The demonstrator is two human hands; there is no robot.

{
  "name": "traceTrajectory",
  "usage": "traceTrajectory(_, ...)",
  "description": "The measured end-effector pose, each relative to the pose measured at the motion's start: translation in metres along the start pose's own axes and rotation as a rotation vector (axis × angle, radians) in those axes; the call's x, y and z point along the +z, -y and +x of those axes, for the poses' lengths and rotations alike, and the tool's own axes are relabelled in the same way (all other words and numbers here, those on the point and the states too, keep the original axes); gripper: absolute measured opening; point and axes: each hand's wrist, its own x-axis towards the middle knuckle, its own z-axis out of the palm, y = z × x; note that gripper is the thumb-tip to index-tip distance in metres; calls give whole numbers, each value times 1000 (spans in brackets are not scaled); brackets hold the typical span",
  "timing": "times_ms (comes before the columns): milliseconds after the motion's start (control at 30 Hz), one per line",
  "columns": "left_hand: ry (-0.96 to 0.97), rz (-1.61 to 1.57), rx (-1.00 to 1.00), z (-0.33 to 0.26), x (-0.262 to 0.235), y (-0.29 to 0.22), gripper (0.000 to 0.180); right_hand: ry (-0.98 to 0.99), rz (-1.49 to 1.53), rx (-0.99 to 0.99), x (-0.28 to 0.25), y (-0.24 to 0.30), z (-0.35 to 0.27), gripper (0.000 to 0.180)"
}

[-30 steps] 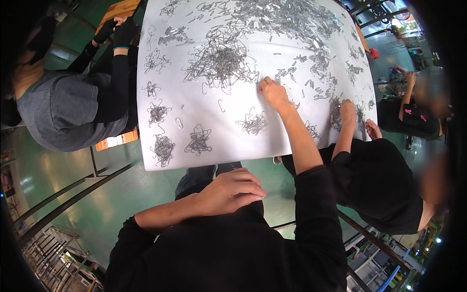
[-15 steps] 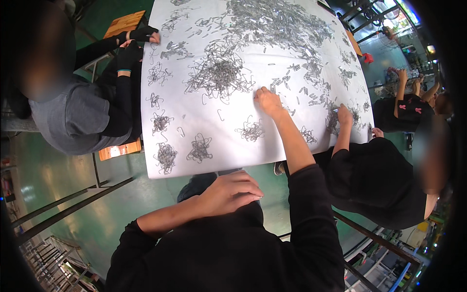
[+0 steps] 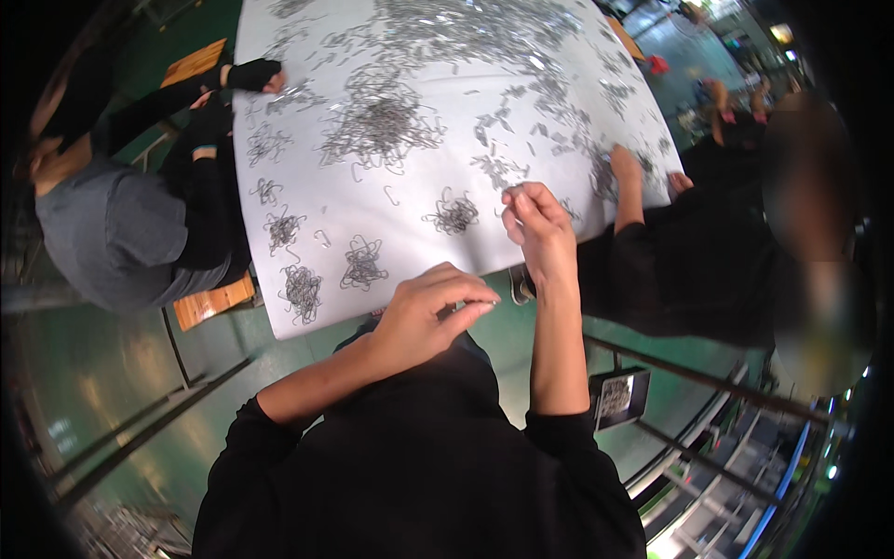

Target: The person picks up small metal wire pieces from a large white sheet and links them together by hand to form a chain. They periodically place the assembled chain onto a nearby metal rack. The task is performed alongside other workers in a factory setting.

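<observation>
My left hand (image 3: 430, 315) hovers over my lap at the table's near edge. Its thumb and fingertips pinch together; a tiny light speck shows at the tips, too small to name. My right hand (image 3: 540, 228) is raised above the near part of the table, fingers curled against the thumb, with a small grey metal piece just showing at the tips. Left of it lies a small heap of bent wire hooks (image 3: 453, 215). Small flat metal pieces (image 3: 500, 170) are scattered just beyond it. A larger tangle of wire hooks (image 3: 380, 121) lies farther off.
The white-covered table (image 3: 410, 244) holds more small hook heaps (image 3: 363, 265) along its near left side and a broad spread of metal pieces (image 3: 475, 28) at the far end. Co-workers sit left and right; one hand (image 3: 626, 168) works at a right-hand pile. A dark box (image 3: 619, 399) stands lower right.
My right hand has lifted off the scattered metal pieces and drawn back toward me, now pinching a small piece. My left hand stays over my lap, its fingers pinched. The view has shifted slightly.
</observation>
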Motion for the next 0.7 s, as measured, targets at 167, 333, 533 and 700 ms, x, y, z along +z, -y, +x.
traceTrajectory(167, 127, -19, 28, 3, 9, -6, 16, -186, -15, -215, 29, 20, -102, 5)
traceTrajectory(333, 290, -69, 24, 6, 33, -21, 19, -351, -10, -274, 34, 24, -167, 4)
traceTrajectory(533, 461, -98, 250, 1, 87, -42, 25, -749, -112, -465, 26, 26, -228, 2)
traceTrajectory(700, 583, -174, 352, -24, 157, -67, 35, -971, -270, -733, 15, 34, -294, 2)
